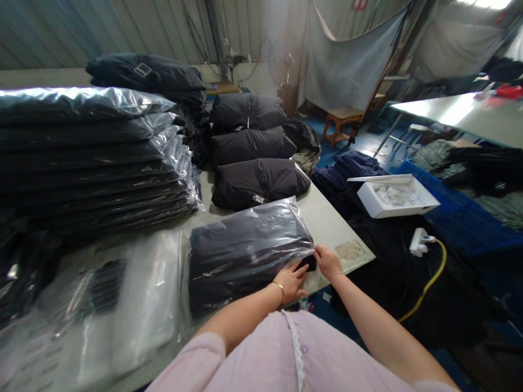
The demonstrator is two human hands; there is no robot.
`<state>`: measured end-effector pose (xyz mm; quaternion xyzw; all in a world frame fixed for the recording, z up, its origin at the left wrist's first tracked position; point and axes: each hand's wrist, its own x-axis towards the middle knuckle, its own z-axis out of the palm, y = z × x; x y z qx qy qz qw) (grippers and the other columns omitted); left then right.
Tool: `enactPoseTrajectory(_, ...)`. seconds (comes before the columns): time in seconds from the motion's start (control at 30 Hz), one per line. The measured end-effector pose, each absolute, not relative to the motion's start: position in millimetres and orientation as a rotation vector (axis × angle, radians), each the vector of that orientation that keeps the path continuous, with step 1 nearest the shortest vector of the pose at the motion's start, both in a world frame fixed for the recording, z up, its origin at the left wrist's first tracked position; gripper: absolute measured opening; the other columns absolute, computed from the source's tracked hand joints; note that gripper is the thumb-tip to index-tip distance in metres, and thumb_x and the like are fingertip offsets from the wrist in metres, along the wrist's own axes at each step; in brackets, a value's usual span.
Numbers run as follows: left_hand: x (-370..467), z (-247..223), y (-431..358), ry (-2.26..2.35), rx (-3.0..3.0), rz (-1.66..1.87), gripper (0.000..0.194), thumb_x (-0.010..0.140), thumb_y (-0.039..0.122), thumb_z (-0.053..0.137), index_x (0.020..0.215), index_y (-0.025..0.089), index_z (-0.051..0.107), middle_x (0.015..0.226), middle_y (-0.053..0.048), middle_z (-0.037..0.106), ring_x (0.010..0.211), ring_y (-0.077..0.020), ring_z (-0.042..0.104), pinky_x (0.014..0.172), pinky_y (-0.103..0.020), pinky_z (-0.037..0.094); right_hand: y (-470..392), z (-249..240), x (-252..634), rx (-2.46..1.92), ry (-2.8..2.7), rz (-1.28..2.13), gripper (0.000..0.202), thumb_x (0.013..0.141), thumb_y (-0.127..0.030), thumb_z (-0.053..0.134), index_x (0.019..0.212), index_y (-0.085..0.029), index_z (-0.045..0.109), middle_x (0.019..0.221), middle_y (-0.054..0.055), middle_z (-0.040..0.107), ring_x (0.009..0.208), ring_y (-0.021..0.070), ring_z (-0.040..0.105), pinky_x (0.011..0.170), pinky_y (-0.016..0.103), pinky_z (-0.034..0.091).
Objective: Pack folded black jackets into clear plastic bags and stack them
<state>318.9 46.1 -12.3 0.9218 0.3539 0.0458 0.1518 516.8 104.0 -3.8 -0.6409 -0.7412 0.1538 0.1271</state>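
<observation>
Here, right fingers (321,252) clamped on plastic bag (265,223), left fingers (300,271) apart, dark garment (232,267) inside

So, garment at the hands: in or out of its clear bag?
Mostly in: the clear bag covers most of the black garment; a dark corner appears uncovered between left hand and right hand.
</observation>
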Motion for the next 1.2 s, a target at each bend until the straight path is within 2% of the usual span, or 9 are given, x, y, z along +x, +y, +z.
enactPoseTrajectory(0.13, 330, -28, 51, 1.296, 2.471, 0.08, 0.08, 0.084, 0.065, 0.047, 0.145, 0.014, 0.04, 0.151, -0.014, 0.04, 0.137, -0.0316, 0.036, 0.11, -0.044, 0.03, 84, -21, 532, -1.835, -2.22, 0.645, 0.023, 0.096, -0.034, 0.041, 0.087, -0.023, 0.06, 0.085, 0.002, 0.068, 0.075, 0.0166, 0.059, 0.064, 0.025, 0.034)
enactPoseTrajectory(0.3, 338, -28, 62, 1.412, 2.392, 0.054, 0.076, 0.087, 0.063, 0.044, 0.144, 0.013, 0.042, 0.144, -0.017, 0.049, 0.132, -0.0322, 0.044, 0.108, -0.044, 0.032, 70, -18, 544, -1.749, -2.257, 0.806, 0.026, 0.096, -0.04, 0.043, 0.083, -0.023, 0.059, 0.072, -0.001, 0.064, 0.068, 0.0163, 0.057, 0.062, 0.025, 0.034)
enactPoseTrajectory(0.43, 330, -16, 60, 1.179, 2.527, 0.109, 0.072, 0.087, 0.058, 0.048, 0.144, 0.015, 0.042, 0.147, -0.016, 0.046, 0.133, -0.0291, 0.044, 0.108, -0.042, 0.036, 73, -2, 543, -1.8, -2.331, 0.566, 0.024, 0.096, -0.039, 0.043, 0.089, -0.024, 0.061, 0.088, 0.003, 0.065, 0.078, 0.0188, 0.059, 0.067, 0.027, 0.038)
enactPoseTrajectory(0.53, 315, -1, 48, 0.751, 2.669, 0.208, 0.043, 0.095, 0.041, 0.041, 0.13, 0.022, 0.057, 0.137, -0.009, 0.058, 0.128, -0.0201, 0.05, 0.104, -0.032, 0.042, 73, 5, 538, -1.66, -2.387, 0.37, 0.017, 0.093, -0.028, 0.048, 0.101, -0.023, 0.062, 0.104, 0.007, 0.063, 0.098, 0.0219, 0.057, 0.085, 0.031, 0.041)
enactPoseTrajectory(0.67, 276, 21, 22, 0.764, 2.726, 0.372, 0.039, 0.098, 0.036, 0.037, 0.13, 0.028, 0.057, 0.133, -0.004, 0.061, 0.127, -0.0179, 0.051, 0.106, -0.034, 0.04, 65, 2, 526, -1.398, -2.515, 0.292, 0.035, 0.084, -0.014, 0.053, 0.117, -0.023, 0.06, 0.12, 0.01, 0.059, 0.112, 0.0245, 0.051, 0.099, 0.034, 0.037)
enactPoseTrajectory(0.8, 214, 33, -11, 1.402, 2.579, 0.417, 0.071, 0.081, 0.053, 0.063, 0.144, 0.028, 0.042, 0.15, -0.01, 0.043, 0.141, -0.0296, 0.034, 0.116, -0.051, 0.025, 56, -3, 524, -1.284, -2.59, 0.302, 0.029, 0.092, -0.015, 0.043, 0.106, -0.024, 0.066, 0.107, 0.008, 0.065, 0.102, 0.0226, 0.054, 0.093, 0.034, 0.041)
enactPoseTrajectory(0.9, 170, 31, -39, 1.584, 2.419, 0.274, 0.083, 0.074, 0.057, 0.069, 0.146, 0.026, 0.04, 0.152, -0.012, 0.04, 0.142, -0.0309, 0.032, 0.117, -0.054, 0.022, 54, -3, 532, -1.215, -2.68, 0.318, 0.032, 0.093, -0.015, 0.042, 0.11, -0.025, 0.067, 0.105, 0.009, 0.065, 0.101, 0.0224, 0.055, 0.092, 0.036, 0.041)
enactPoseTrajectory(1.1, 126, 28, -68, 1.39, 2.45, 0.336, 0.054, 0.091, 0.048, 0.052, 0.14, 0.026, 0.049, 0.146, -0.009, 0.048, 0.137, -0.0234, 0.042, 0.115, -0.046, 0.033, 59, 19, 533, -1.041, -2.973, 0.375, 0.036, 0.095, -0.039, 0.046, 0.076, -0.022, 0.071, 0.081, 0.007, 0.063, 0.083, 0.021, 0.058, 0.079, 0.035, 0.044)
enactPoseTrajectory(1.2, 122, 38, -43, 1.551, 2.428, 0.545, 0.042, 0.096, 0.039, 0.044, 0.133, 0.024, 0.056, 0.136, -0.007, 0.059, 0.128, -0.0191, 0.051, 0.11, -0.04, 0.04, 76, 38, 494, -1.038, -2.835, 0.26, 0.044, 0.098, -0.044, 0.04, 0.078, -0.021, 0.071, 0.083, 0.008, 0.065, 0.083, 0.0207, 0.059, 0.08, 0.035, 0.044)
